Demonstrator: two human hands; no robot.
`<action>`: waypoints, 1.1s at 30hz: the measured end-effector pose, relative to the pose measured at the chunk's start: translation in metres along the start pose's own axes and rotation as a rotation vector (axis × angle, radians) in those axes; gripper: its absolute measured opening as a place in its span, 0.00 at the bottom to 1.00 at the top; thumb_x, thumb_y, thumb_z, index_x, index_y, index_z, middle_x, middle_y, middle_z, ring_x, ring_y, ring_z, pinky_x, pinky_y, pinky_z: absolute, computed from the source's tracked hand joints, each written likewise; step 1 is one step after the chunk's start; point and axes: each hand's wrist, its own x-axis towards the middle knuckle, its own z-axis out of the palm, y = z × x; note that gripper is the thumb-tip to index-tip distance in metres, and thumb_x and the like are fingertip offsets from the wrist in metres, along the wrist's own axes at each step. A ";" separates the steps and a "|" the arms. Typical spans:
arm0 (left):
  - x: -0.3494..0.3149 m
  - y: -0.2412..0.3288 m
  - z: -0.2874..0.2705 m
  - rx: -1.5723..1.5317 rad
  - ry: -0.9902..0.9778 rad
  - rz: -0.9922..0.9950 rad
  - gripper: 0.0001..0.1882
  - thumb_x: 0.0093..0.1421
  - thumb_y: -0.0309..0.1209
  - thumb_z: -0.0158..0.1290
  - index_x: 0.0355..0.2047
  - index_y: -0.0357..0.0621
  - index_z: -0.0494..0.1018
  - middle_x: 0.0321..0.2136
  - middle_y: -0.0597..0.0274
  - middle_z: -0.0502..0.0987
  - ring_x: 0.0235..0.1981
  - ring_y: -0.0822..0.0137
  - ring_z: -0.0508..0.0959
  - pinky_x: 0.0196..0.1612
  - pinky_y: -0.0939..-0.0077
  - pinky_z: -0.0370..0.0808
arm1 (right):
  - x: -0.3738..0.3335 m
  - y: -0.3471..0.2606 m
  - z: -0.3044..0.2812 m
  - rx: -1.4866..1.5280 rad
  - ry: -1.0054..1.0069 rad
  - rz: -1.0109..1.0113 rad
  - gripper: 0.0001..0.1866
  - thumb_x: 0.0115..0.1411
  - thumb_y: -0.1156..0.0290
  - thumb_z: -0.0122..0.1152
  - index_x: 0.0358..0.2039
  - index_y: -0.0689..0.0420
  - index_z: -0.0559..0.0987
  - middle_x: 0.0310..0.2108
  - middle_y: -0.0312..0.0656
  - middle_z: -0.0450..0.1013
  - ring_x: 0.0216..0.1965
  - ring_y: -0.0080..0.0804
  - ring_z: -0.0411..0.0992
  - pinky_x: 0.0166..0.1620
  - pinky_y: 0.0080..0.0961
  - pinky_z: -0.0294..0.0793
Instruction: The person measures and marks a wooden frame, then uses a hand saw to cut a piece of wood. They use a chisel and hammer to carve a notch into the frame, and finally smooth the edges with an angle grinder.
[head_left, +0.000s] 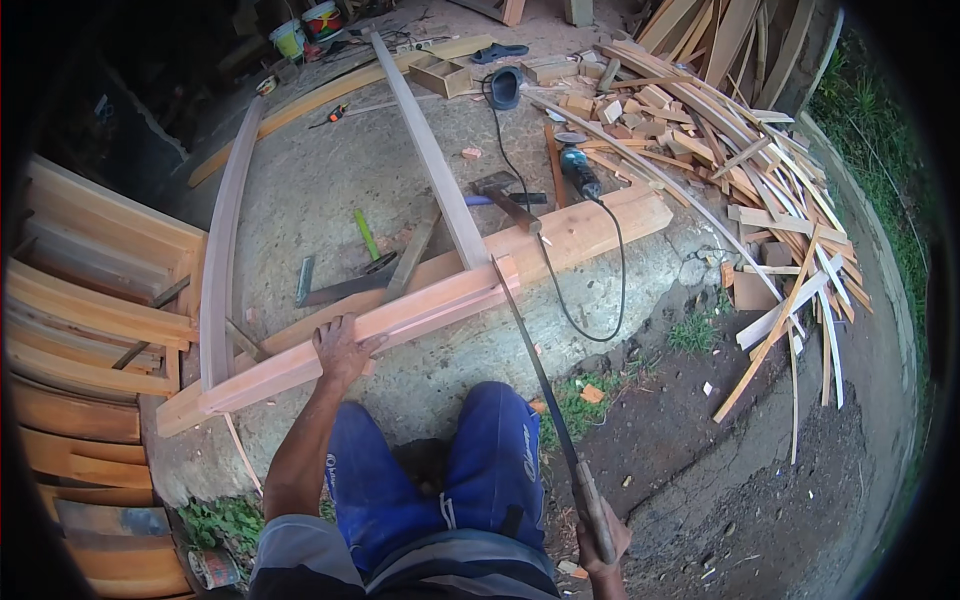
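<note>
On the far left, stacked wooden frames (95,285) stand close to a squared, pinkish rail (435,308), which lies along a thick plank (600,226) near the rough edge of a concrete slab (320,175); grainy bare concrete opens between two long boards (425,150) beyond. The left hand (343,345) lies over the rail, forearm reaching up from below; whether it grips or only presses cannot be told. Blue-trousered knees (490,450) sit just below the rail. At the rail's right end, the thin dark blade of a handsaw (545,370) slants down to the right hand (606,545), clenched around its wooden handle. Farther right, bare soil (690,480) leaves room beside the saw, below heaped, splintery offcuts (760,180).
</note>
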 end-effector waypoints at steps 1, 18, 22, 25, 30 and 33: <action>0.002 0.001 -0.001 0.002 0.027 0.016 0.47 0.54 0.69 0.61 0.60 0.44 0.72 0.55 0.46 0.76 0.59 0.41 0.70 0.67 0.44 0.57 | 0.035 -0.001 0.019 0.025 0.101 -0.148 0.30 0.56 0.73 0.67 0.62 0.57 0.78 0.51 0.54 0.81 0.45 0.45 0.85 0.46 0.33 0.84; -0.002 0.002 -0.002 0.050 0.048 0.036 0.45 0.55 0.70 0.59 0.57 0.43 0.73 0.54 0.46 0.75 0.58 0.42 0.70 0.64 0.42 0.59 | 0.099 0.006 0.058 -0.017 0.133 -0.180 0.27 0.59 0.77 0.63 0.61 0.58 0.79 0.48 0.54 0.82 0.43 0.43 0.85 0.45 0.33 0.83; -0.007 0.000 -0.007 -0.025 0.060 0.099 0.44 0.56 0.69 0.58 0.57 0.43 0.73 0.54 0.44 0.75 0.58 0.41 0.70 0.64 0.42 0.59 | 0.229 0.037 0.140 0.314 0.160 -0.084 0.29 0.59 0.74 0.67 0.62 0.60 0.76 0.37 0.61 0.81 0.33 0.46 0.84 0.36 0.34 0.80; -0.006 0.000 -0.008 -0.026 0.053 0.083 0.44 0.57 0.69 0.58 0.56 0.42 0.73 0.53 0.44 0.75 0.57 0.40 0.70 0.64 0.42 0.59 | 0.152 0.046 0.101 0.280 0.075 0.035 0.29 0.60 0.73 0.68 0.62 0.59 0.77 0.43 0.59 0.82 0.37 0.47 0.85 0.39 0.33 0.82; -0.006 0.001 0.000 0.031 0.030 0.077 0.43 0.59 0.68 0.57 0.55 0.40 0.73 0.53 0.42 0.75 0.57 0.40 0.71 0.63 0.42 0.61 | -0.012 0.015 0.002 -0.097 0.028 -0.070 0.27 0.54 0.77 0.67 0.57 0.64 0.80 0.43 0.58 0.83 0.39 0.49 0.86 0.41 0.36 0.86; -0.001 0.000 -0.003 0.064 0.035 0.087 0.42 0.59 0.67 0.57 0.55 0.40 0.72 0.52 0.42 0.75 0.56 0.41 0.71 0.62 0.42 0.61 | 0.080 0.008 0.051 0.020 0.194 -0.216 0.27 0.56 0.79 0.65 0.58 0.67 0.79 0.39 0.57 0.83 0.36 0.46 0.86 0.38 0.36 0.84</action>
